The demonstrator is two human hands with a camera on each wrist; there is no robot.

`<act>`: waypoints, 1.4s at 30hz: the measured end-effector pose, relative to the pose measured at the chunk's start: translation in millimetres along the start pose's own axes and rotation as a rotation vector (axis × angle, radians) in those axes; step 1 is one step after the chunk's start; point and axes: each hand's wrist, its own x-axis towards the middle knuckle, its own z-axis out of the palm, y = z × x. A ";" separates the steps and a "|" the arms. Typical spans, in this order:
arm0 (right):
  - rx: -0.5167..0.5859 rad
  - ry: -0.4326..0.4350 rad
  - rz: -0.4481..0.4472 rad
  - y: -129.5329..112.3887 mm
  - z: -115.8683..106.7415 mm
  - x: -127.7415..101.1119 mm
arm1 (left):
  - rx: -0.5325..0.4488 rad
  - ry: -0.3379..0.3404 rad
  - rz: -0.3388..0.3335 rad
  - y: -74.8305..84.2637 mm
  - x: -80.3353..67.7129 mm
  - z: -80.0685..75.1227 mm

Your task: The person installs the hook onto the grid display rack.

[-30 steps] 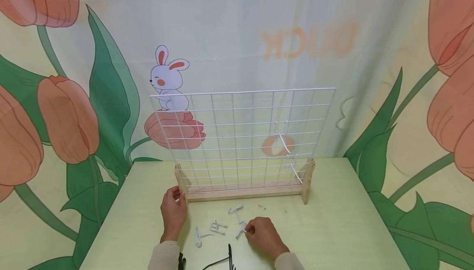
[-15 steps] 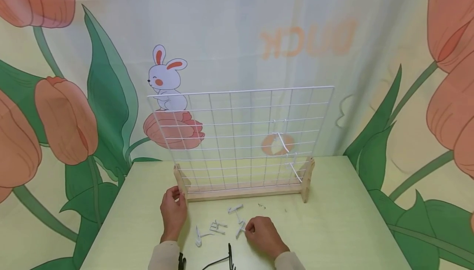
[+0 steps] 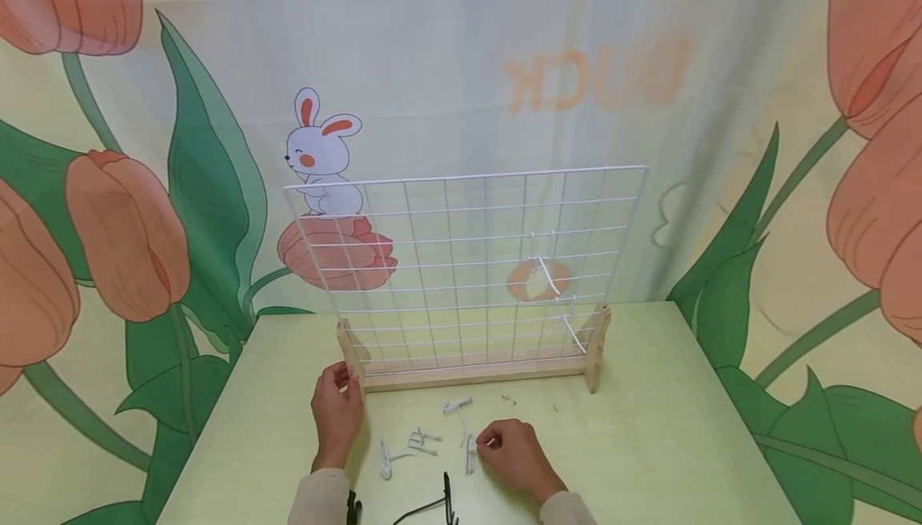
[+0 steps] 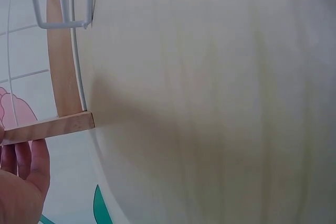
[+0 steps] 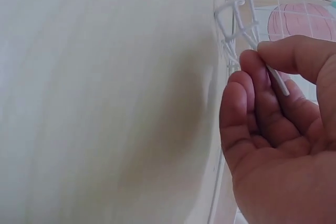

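My right hand (image 3: pixel 520 457) pinches the straight prong of a white wire hook (image 3: pixel 471 454) between thumb and fingers. In the right wrist view the square frame of that metal hook (image 5: pixel 224 20) sticks out past the fingertips. My left hand (image 3: pixel 337 413) holds the left wooden side piece (image 3: pixel 351 355) of a stand bearing a white wire grid panel (image 3: pixel 468 269). In the left wrist view its fingers (image 4: pixel 39 163) lie against the wooden side piece (image 4: pixel 52 128); its thumb is mostly out of frame. Two white hooks hang on the grid, an upper hook (image 3: pixel 549 275) and a lower hook (image 3: pixel 574 334).
More white hooks lie on the table (image 3: pixel 648 445): a left one (image 3: pixel 386 459), a middle cluster (image 3: pixel 423 442) and one near the stand (image 3: pixel 457 406). Tiny bits (image 3: pixel 508 400) lie to the right. Black thin-framed gear (image 3: pixel 447 497) shows at the bottom edge. A printed curtain (image 3: pixel 446 69) stands behind.
The hook in my right hand has turned from slanted to nearly upright in the head view. My left hand keeps its place at the stand. The head view has shifted slightly.
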 end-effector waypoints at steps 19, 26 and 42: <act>0.148 0.398 -0.053 -50.3 -21.1 -2.3 | -0.005 0.007 0.008 -1.6 0.5 1.1; 0.180 0.478 -0.128 -62.6 -27.5 -0.7 | -0.009 0.002 0.009 -1.9 0.8 0.2; 0.240 0.634 -0.299 -104.0 -59.0 7.0 | -0.001 0.008 0.014 0.2 0.4 -0.7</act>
